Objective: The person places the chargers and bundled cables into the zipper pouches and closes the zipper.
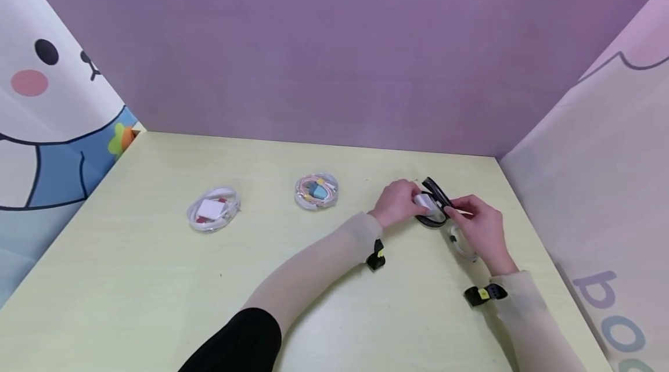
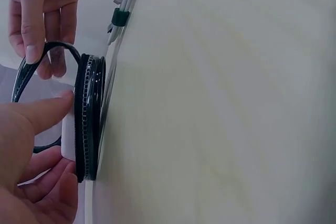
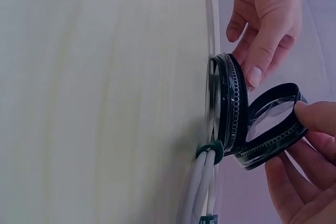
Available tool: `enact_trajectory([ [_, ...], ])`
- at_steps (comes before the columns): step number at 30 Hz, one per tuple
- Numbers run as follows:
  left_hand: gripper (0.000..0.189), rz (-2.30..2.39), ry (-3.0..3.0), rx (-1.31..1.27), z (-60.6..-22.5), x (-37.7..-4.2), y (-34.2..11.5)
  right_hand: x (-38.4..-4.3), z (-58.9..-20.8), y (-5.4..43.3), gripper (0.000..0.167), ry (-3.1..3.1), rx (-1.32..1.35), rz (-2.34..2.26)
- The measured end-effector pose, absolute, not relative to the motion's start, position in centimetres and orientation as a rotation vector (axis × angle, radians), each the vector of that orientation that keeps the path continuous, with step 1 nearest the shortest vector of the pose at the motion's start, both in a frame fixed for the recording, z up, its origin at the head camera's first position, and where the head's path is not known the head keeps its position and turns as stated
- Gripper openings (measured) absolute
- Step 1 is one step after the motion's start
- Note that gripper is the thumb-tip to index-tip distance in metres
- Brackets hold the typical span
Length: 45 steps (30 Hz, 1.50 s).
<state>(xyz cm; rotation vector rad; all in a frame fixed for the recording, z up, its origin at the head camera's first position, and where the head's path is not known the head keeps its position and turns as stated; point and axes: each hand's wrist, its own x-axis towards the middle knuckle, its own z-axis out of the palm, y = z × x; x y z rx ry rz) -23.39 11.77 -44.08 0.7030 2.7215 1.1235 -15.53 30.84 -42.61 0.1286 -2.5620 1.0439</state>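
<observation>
A small round zip case (image 3: 231,108) with clear sides and black zip edging is spread apart like a clamshell near the table's right side. My left hand (image 1: 399,202) pinches a white block-shaped charger (image 2: 68,135) between thumb and fingers, right at the opening of the case. From the other side, my right hand (image 1: 478,227) pinches the rim of the case's lid (image 3: 273,124) and keeps it folded back. Close by the case lies a bundled white cable (image 1: 462,245), wrapped with dark green ties (image 3: 210,150). Fingers hide part of the charger.
On the table (image 1: 324,302), a clear round pouch (image 1: 316,205) with a pink cable and blue plug lies back of centre. Farther left is a coiled white cable (image 1: 195,209) with a white adapter (image 1: 211,209). A purple backdrop (image 1: 334,58) and printed side panels (image 1: 601,186) border the table.
</observation>
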Motion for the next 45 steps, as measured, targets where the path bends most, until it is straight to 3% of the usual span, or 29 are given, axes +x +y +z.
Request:
enact_trajectory([
  [15, 0.046, 1.245, 2.607, 0.753, -44.2, -23.0, 11.4, -15.2, -42.3, 31.0, 0.023, -2.650, 0.108, 1.011],
  [20, 0.040, 1.287, 2.568, 0.804, -43.3, -22.1, 11.1, -15.2, -42.1, 31.4, 0.024, -2.659, 0.096, 1.018],
  [26, 0.023, 1.265, 2.378, 1.111, -42.2, -20.4, 11.2, -15.4, -42.1, 32.0, 0.024, -2.670, 0.075, 1.001],
  [31, 0.019, 1.096, 2.279, 1.310, -42.1, -19.6, 12.3, -15.6, -42.1, 32.5, 0.023, -2.674, 0.068, 1.026],
  [45, 0.040, 0.786, 2.207, 1.373, -43.5, -19.4, 14.5, -16.0, -42.2, 33.5, 0.026, -2.729, 0.214, 1.083],
])
